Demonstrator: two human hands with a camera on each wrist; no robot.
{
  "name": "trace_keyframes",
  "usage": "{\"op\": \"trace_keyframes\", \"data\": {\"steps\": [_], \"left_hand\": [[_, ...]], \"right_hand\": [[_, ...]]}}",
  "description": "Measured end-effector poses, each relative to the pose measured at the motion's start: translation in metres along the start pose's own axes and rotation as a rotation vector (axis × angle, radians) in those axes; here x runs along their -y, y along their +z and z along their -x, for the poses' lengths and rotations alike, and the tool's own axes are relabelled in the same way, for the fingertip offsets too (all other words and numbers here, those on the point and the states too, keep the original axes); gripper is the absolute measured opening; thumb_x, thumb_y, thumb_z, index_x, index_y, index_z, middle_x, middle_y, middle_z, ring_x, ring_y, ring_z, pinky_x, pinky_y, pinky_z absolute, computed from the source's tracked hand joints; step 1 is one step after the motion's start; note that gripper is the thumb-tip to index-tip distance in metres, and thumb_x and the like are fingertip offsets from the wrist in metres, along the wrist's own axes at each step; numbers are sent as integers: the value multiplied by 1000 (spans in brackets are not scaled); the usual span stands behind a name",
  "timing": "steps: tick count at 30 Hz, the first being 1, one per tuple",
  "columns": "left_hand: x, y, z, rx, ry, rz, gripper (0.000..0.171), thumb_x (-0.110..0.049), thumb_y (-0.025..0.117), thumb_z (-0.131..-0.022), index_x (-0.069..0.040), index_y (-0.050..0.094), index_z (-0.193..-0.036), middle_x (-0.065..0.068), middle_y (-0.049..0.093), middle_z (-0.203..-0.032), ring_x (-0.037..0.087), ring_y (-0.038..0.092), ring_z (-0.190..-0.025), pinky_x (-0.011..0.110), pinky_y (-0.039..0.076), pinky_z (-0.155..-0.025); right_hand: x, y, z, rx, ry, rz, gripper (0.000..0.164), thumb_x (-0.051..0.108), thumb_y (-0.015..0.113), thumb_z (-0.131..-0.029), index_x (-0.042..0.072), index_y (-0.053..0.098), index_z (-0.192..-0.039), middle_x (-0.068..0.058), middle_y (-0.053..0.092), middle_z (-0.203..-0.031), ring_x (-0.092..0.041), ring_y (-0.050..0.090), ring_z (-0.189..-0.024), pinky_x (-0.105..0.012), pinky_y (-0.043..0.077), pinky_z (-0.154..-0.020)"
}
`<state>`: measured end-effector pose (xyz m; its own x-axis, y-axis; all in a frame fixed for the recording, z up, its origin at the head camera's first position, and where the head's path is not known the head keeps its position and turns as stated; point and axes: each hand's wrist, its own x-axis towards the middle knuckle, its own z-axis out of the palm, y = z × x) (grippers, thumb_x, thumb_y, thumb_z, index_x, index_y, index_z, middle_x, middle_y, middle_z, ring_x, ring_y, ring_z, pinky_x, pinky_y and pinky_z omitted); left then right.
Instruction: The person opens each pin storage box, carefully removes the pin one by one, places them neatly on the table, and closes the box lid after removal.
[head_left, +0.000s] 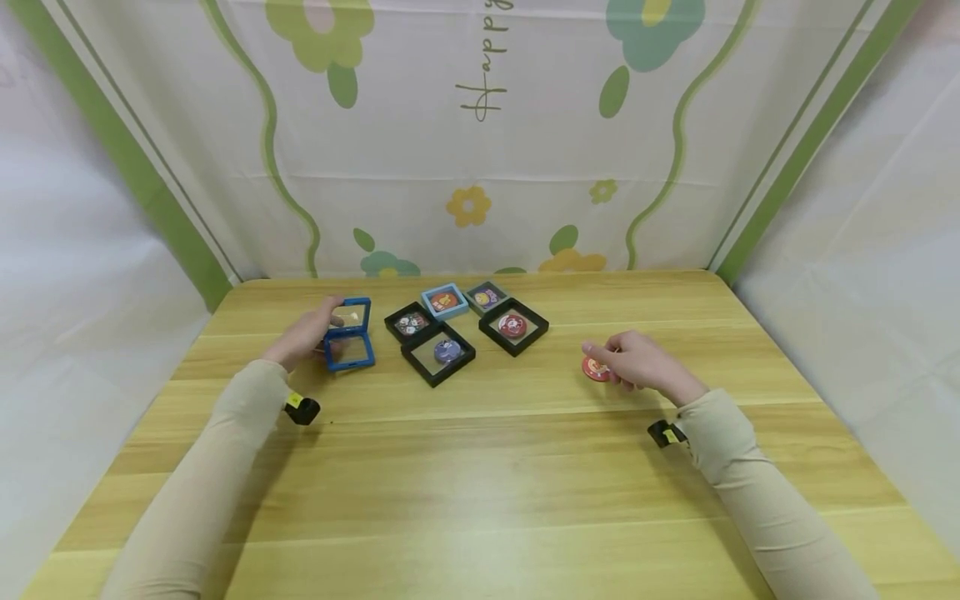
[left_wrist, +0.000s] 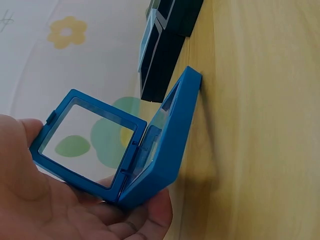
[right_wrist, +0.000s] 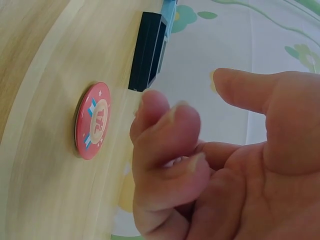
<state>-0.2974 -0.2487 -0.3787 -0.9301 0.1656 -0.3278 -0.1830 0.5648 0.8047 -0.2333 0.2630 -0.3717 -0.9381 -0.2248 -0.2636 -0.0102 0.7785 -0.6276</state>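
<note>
The left hand (head_left: 306, 335) grips a blue case (left_wrist: 131, 159), hinged open, thumb at one edge and fingers bent beneath, at the left of the tabletop (head_left: 480, 475), while the right hand (head_left: 639, 362), loosely curled, thumb apart and holding nothing, hovers beside a red badge (right_wrist: 93, 121) lying flat.

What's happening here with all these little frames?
At a wooden table, a person's left hand holds a blue hinged frame, which is open with no badge visible in it. The right hand is beside a round red badge lying on the table, not gripping it. Between the hands sit five more frames, each showing a round badge.
</note>
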Motion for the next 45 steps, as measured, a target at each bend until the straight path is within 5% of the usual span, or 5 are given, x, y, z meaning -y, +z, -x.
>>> {"op": "trace_keyframes", "data": {"steps": [5, 19, 30, 35, 45], "left_hand": [[0, 0, 1, 13, 1, 8, 92, -66, 17, -99, 10, 22, -151, 33, 44, -137, 40, 57, -111, 54, 41, -98], [-4, 1, 4, 25, -19, -31, 86, -59, 14, -102, 12, 31, -147, 35, 11, -155, 52, 39, -127, 55, 38, -102], [-3, 1, 6, -41, 33, -80, 83, -58, 22, -103, 11, 26, -150, 31, 32, -145, 41, 39, -122, 55, 36, -103], [-3, 2, 8, -70, 80, -90, 75, -53, 25, -105, 8, 30, -150, 26, 45, -105, 39, 46, -94, 54, 41, -97], [1, 0, 9, -48, 166, -59, 62, -44, 34, -107, 8, 43, -141, 27, 42, -142, 42, 41, -129, 51, 44, -96]], "right_hand": [[1, 0, -1, 6, -4, -6, 65, 60, 48, -97, -3, 63, -100, -13, 59, -70, -15, 43, -47, -31, 38, -49], [2, 1, -1, 10, 4, -20, 61, 55, 48, -99, -4, 63, -100, -13, 59, -71, -17, 45, -48, -32, 40, -50], [0, 1, -1, 9, 6, -24, 64, 59, 48, -98, -3, 63, -100, -13, 59, -71, -18, 45, -49, -34, 42, -51], [0, 1, -1, 13, 10, -30, 64, 59, 49, -98, -3, 64, -100, -15, 59, -70, -18, 46, -50, -37, 46, -54], [2, 2, 1, 29, 1, -52, 58, 52, 49, -100, -4, 63, -95, -15, 60, -71, -18, 48, -53, -34, 44, -53]]}}
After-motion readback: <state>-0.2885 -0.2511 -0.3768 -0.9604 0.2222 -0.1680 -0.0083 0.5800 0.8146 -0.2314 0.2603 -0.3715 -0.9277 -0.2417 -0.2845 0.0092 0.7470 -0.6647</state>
